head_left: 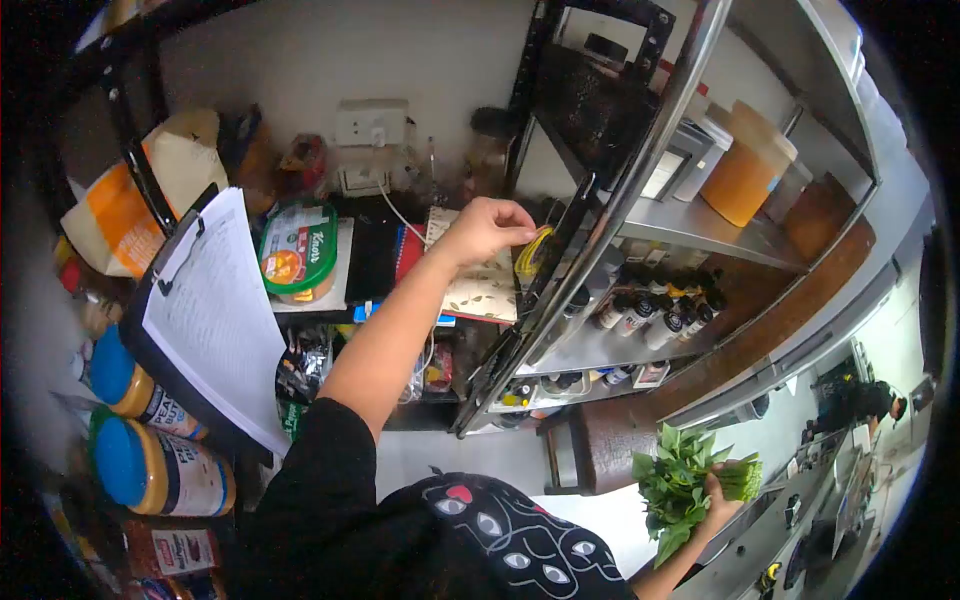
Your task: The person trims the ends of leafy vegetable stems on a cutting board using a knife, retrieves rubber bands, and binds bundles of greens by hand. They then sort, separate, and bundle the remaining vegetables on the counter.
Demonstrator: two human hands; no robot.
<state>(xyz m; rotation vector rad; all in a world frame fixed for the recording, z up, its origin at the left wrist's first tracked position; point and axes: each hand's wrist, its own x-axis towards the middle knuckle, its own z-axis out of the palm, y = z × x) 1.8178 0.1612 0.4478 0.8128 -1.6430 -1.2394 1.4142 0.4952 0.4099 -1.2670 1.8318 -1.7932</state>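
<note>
My left hand [490, 232] reaches up to the shelf post, its thumb and fingers pinched together at a bundle of thin yellow loops that look like rubber bands [533, 254]. How many loops lie between the fingertips is hidden. My right hand [716, 503], low at the right, is wrapped round the stems of a bunch of leafy greens [678, 482]. The leaves point left and the cut stems point right. Behind my left hand lies a patterned notebook [482, 290] on the shelf.
A clipboard with written sheets [215, 310] hangs at the left, near blue-lidded peanut butter jars [165, 465]. A green-lidded Knorr tub [300, 250] sits on the shelf. The metal rack [690, 222] at right bears bottles and an orange-filled container [745, 170]. Another person [865, 405] is far right.
</note>
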